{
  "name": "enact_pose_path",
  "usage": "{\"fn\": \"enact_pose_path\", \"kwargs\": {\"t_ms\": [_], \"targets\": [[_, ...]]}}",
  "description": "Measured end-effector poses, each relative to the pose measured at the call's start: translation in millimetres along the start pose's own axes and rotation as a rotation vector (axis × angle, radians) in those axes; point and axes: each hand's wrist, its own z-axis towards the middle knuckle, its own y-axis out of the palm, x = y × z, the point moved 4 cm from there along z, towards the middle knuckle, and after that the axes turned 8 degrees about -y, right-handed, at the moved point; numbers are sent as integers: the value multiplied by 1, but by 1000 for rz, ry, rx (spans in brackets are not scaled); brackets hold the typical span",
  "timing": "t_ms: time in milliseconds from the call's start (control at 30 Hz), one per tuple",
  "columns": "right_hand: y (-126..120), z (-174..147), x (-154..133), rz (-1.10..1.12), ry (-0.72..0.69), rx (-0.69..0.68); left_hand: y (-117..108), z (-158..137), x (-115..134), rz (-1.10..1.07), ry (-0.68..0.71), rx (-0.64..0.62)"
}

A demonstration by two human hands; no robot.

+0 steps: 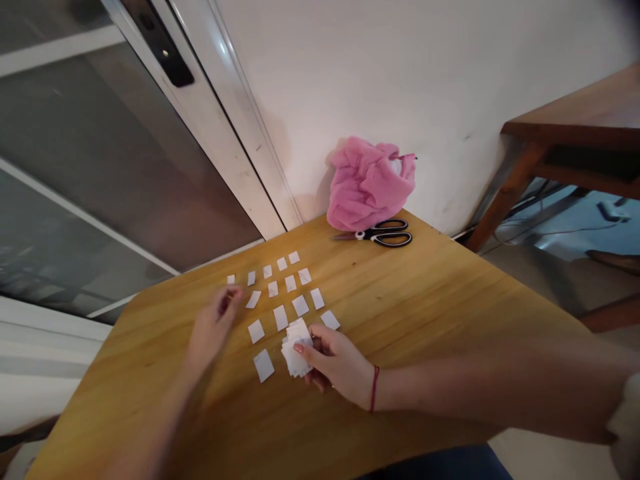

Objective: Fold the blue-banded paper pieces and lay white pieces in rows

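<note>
My right hand (pixel 334 360), with a red string bracelet at the wrist, grips a loose stack of small white paper slips (pixel 297 350), the thumb on top. Over the left side of the laid-out slips is my left hand (pixel 216 321), slightly blurred, its fingers curled together; whether anything is between them is hidden. One paper slip (pixel 231 279) lies just beyond those fingertips. Several more slips are spread in uneven rows on the wooden table (pixel 400 313), among them a tilted slip (pixel 253 299) and a larger one (pixel 263 365) nearest me. Some bear faint marks too small to read.
Black-handled scissors (pixel 385 235) lie at the table's back edge, partly under a bunched pink cloth (pixel 370 183) against the white wall (pixel 425 80). A glass door with a white frame (pixel 235 127) borders the left. Another wooden table (pixel 575 113) stands at the right.
</note>
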Motion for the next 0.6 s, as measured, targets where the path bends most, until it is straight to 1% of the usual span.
{"fn": "enact_pose_path", "kwargs": {"t_ms": [67, 133, 167, 233, 300, 433, 533, 600], "targets": [[0, 0, 0, 12, -2, -12, 20, -41, 17, -202, -90, -233], [1, 0, -2, 20, -12, -31, 35, -71, 30, -332, -141, -364], [2, 0, -3, 19, -13, -39, 41, -80, 34, -364, -152, -397], [3, 0, -5, 13, -11, -48, 46, -87, 38, -409, -169, -387], [2, 0, -7, 16, -11, -41, 48, -85, 40, -441, -192, -381], [1, 1, -7, 15, 8, -30, 45, -79, 42, -455, -204, -366], [2, 0, -6, -20, 30, -37, 44, -82, 42, -483, -198, -343], [2, 0, -7, -32, 27, -36, 43, -84, 41, -524, -193, -356]]}}
